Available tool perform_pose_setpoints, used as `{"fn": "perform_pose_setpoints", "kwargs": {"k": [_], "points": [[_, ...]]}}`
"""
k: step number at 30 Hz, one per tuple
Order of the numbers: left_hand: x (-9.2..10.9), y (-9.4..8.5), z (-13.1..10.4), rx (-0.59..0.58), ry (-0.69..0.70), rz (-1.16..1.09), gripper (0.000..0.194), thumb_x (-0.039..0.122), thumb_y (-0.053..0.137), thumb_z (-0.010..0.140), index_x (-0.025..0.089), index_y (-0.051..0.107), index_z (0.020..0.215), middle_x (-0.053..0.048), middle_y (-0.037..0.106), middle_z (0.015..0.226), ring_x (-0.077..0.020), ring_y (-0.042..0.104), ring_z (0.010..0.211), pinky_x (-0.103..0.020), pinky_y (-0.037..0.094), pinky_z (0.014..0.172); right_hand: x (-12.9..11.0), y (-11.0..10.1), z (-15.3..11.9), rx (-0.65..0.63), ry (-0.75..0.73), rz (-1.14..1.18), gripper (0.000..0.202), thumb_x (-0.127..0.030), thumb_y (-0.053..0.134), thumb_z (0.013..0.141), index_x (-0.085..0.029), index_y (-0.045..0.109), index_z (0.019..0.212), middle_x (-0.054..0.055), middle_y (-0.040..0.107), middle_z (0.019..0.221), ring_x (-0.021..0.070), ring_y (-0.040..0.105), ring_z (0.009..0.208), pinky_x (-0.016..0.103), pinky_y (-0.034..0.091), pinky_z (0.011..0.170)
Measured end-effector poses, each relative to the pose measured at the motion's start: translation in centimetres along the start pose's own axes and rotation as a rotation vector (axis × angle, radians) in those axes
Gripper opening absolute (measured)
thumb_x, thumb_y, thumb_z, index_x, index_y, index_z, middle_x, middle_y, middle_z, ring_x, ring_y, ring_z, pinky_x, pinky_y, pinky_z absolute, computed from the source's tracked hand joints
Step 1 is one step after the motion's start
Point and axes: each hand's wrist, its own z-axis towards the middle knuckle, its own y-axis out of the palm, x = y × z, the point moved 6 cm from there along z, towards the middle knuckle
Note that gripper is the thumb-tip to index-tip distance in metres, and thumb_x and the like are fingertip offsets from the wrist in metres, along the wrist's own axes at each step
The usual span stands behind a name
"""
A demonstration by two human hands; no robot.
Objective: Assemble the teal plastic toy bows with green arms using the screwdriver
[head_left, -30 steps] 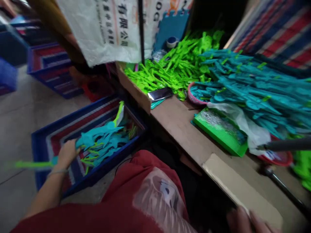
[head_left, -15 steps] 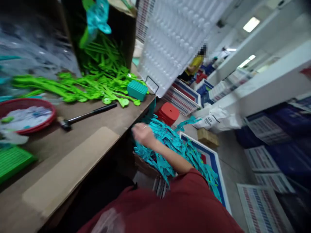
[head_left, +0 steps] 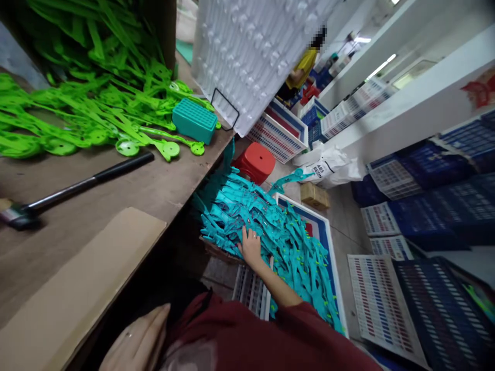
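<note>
A heap of turquoise plastic parts (head_left: 266,216) fills a box and a crate beside the table. My right hand (head_left: 251,247) rests on the near side of this heap, fingers apart, holding nothing that I can see. Low in the view, my left hand (head_left: 135,342) lies near my lap with its fingers extended, close to the table edge. Bright green plastic parts (head_left: 96,108) spill from a carton onto the brown table (head_left: 154,188). A teal ribbed block (head_left: 194,120) sits at the table's far corner.
A hammer (head_left: 88,184) and a cardboard strip (head_left: 88,273) lie on the table. Past the heap are a red stool (head_left: 255,162), a white sack (head_left: 323,167) and a small brown box (head_left: 315,196). Crates (head_left: 386,304) stand at right. A person in yellow (head_left: 303,67) is farther off.
My right hand has moved down from above the heap's left end onto the parts, its fingers spreading. My left hand has come into view at the bottom. The view has shifted.
</note>
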Motion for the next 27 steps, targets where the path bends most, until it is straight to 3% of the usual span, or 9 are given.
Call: {"fn": "perform_pose_setpoints", "kwargs": {"k": [3, 7, 12, 14, 16, 18, 22, 25, 27], "points": [[1.1, -1.0, 0.7, -0.013, 0.027, -0.046, 0.051, 0.017, 0.050, 0.099, 0.019, 0.048, 0.150, -0.007, 0.077, 0.111, -0.0183, 0.074, 0.093, -0.027, 0.051, 0.089, 0.8, 0.6, 0.5, 0.070, 0.078, 0.071, 0.059, -0.015, 0.059, 0.081, -0.016, 0.052, 0.139, 0.018, 0.064, 0.112, 0.0322, 0.064, 0.102, 0.042, 0.057, 0.083], [1.8, -2.5, 0.5, 0.092, -0.105, -0.149, 0.039, 0.014, 0.059, 0.094, 0.020, 0.064, 0.132, -0.004, 0.077, 0.109, -0.0154, 0.074, 0.094, -0.023, 0.049, 0.098, 4.4, -2.5, 1.6, 0.224, 0.170, 0.184, 0.072, -0.014, 0.051, 0.078, -0.012, 0.038, 0.149, 0.022, 0.053, 0.129, 0.0291, 0.065, 0.099, 0.042, 0.056, 0.083], [0.3, -0.7, -1.6, 0.161, -0.827, -0.555, 0.023, 0.042, 0.067, 0.089, 0.025, 0.074, 0.104, -0.002, 0.079, 0.102, -0.0197, 0.076, 0.091, -0.028, 0.058, 0.090, 7.6, -9.0, 0.8, 0.392, 0.112, 0.329, 0.070, -0.024, 0.051, 0.082, -0.014, 0.034, 0.149, 0.017, 0.057, 0.121, 0.0289, 0.063, 0.106, 0.047, 0.056, 0.090], [-0.2, 1.7, -2.1, 0.132, -1.139, -0.909, 0.036, 0.055, 0.070, 0.083, 0.025, 0.075, 0.103, -0.004, 0.080, 0.101, -0.0230, 0.076, 0.091, -0.031, 0.061, 0.083, 6.6, -11.4, -0.3, 0.415, -0.048, 0.376, 0.063, -0.024, 0.051, 0.083, -0.016, 0.041, 0.145, 0.016, 0.059, 0.122, 0.0279, 0.061, 0.114, 0.046, 0.054, 0.099], [0.1, 4.2, -0.6, 0.122, -1.294, -1.363, 0.048, 0.066, 0.070, 0.079, 0.026, 0.073, 0.105, -0.007, 0.079, 0.109, -0.0247, 0.075, 0.100, -0.034, 0.061, 0.087, 4.5, -13.4, -1.7, 0.410, -0.255, 0.408, 0.058, -0.026, 0.053, 0.083, -0.017, 0.047, 0.140, 0.016, 0.061, 0.123, 0.0270, 0.060, 0.118, 0.044, 0.053, 0.102], [1.0, 6.0, 3.0, 0.029, -1.224, -1.807, 0.059, 0.074, 0.064, 0.077, 0.026, 0.072, 0.110, -0.009, 0.073, 0.126, -0.0259, 0.067, 0.121, -0.039, 0.054, 0.102, 1.8, -15.0, -3.1, 0.381, -0.465, 0.431, 0.056, -0.028, 0.057, 0.081, -0.019, 0.053, 0.136, 0.013, 0.064, 0.119, 0.0255, 0.063, 0.114, 0.041, 0.056, 0.098], [0.9, 6.0, 9.4, -0.088, -1.084, -1.995, 0.070, 0.074, 0.056, 0.083, 0.013, 0.071, 0.114, -0.021, 0.072, 0.122, -0.0346, 0.067, 0.120, -0.055, 0.050, 0.105, -4.3, -17.4, -5.7, 0.288, -0.960, 0.338, 0.060, -0.027, 0.061, 0.083, -0.022, 0.052, 0.142, 0.012, 0.067, 0.119, 0.0237, 0.068, 0.104, 0.034, 0.060, 0.083], [-1.9, 1.3, 10.9, 0.214, -0.939, -1.969, 0.034, 0.048, 0.070, 0.086, 0.018, 0.071, 0.101, -0.010, 0.077, 0.106, -0.0239, 0.071, 0.107, -0.040, 0.054, 0.100, -7.6, -18.6, -6.3, 0.261, -1.199, 0.229, 0.067, -0.022, 0.059, 0.085, -0.018, 0.042, 0.150, 0.015, 0.066, 0.122, 0.0248, 0.069, 0.104, 0.034, 0.061, 0.079], [-4.3, -3.7, 8.8, 0.447, -0.923, -1.828, 0.019, 0.037, 0.073, 0.085, 0.019, 0.069, 0.091, -0.003, 0.076, 0.088, -0.0177, 0.072, 0.091, -0.031, 0.057, 0.091, -9.3, -19.2, -5.4, 0.245, -1.225, 0.269, 0.071, -0.018, 0.057, 0.083, -0.018, 0.038, 0.151, 0.014, 0.066, 0.120, 0.0242, 0.069, 0.103, 0.035, 0.061, 0.081]]}}
